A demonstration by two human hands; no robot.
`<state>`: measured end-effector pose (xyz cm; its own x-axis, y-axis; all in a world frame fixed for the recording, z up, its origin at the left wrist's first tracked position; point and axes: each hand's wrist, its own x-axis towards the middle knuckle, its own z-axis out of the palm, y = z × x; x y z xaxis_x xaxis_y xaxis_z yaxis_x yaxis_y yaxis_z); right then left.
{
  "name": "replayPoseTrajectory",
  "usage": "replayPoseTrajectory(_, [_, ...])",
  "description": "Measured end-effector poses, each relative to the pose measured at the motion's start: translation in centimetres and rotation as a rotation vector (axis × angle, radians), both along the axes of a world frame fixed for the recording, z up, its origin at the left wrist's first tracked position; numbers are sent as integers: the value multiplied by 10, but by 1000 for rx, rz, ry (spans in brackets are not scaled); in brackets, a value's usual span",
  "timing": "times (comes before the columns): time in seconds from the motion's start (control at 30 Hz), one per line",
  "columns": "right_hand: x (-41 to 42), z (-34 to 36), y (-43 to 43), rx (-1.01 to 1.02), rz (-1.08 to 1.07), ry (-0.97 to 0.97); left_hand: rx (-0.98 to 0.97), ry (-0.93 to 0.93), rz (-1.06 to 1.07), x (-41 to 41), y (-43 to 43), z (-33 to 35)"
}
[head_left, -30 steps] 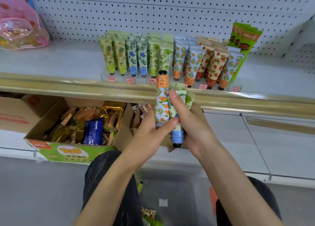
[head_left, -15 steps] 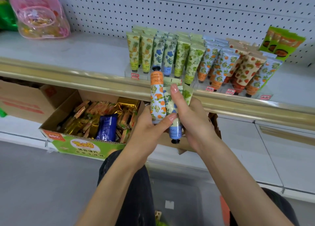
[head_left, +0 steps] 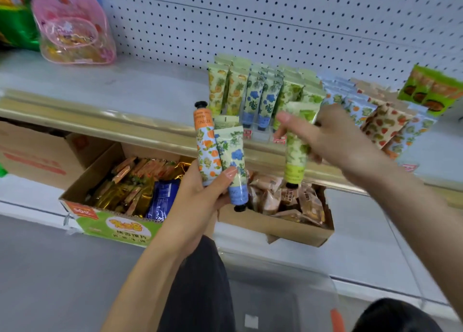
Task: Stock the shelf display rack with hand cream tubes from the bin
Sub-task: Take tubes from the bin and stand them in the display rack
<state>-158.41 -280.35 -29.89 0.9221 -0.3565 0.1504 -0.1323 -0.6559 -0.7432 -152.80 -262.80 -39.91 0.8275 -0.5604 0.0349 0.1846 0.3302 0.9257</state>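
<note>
My left hand [head_left: 200, 201] grips a small bunch of hand cream tubes: an orange-patterned tube [head_left: 206, 146] with its black cap up and a blue-flower tube [head_left: 233, 161] with its cap down, a third tube edge behind them. My right hand [head_left: 333, 138] holds a green-patterned tube [head_left: 297, 143], cap down, just in front of the clear display rack [head_left: 260, 133]. The rack stands on the shelf and holds rows of tubes [head_left: 260, 93] in yellow, blue, green and orange prints. The clear bin [head_left: 280, 296] sits low between my knees.
A gold shelf rail [head_left: 100, 121] runs across the front. Below it stand open cardboard boxes of snack packs [head_left: 140, 181] and wrapped sweets [head_left: 288, 201]. A pink plastic bag [head_left: 72, 25] lies far left on the shelf; green packets [head_left: 433, 91] lean at the right against the pegboard.
My right hand has pulled the green tube out of the bunch and moved it right and up toward the rack. My left hand keeps the other tubes. The view shifted left.
</note>
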Motion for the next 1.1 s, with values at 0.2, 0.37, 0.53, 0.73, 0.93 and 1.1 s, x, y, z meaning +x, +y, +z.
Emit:
replayPoseTrajectory(0.2, [17,55,-32,-24,77,136,-3,-5,3,10,-3,6])
replayPoseTrajectory(0.37, [44,67,-45,-242,75,221,8,-6,-1,14,-6,11])
replayPoseTrajectory(0.53, [73,63,-54,-740,45,235,30,-13,13,17,-5,12])
replayPoseTrajectory(0.73, [87,49,-60,-840,39,257,40,4,30,18,-1,10])
replayPoseTrajectory(0.93, [91,42,-66,-857,51,332,38,0,23,19,-1,9])
replayPoseTrajectory(1.1, [91,42,-68,-829,31,341,44,1,25,19,-5,9])
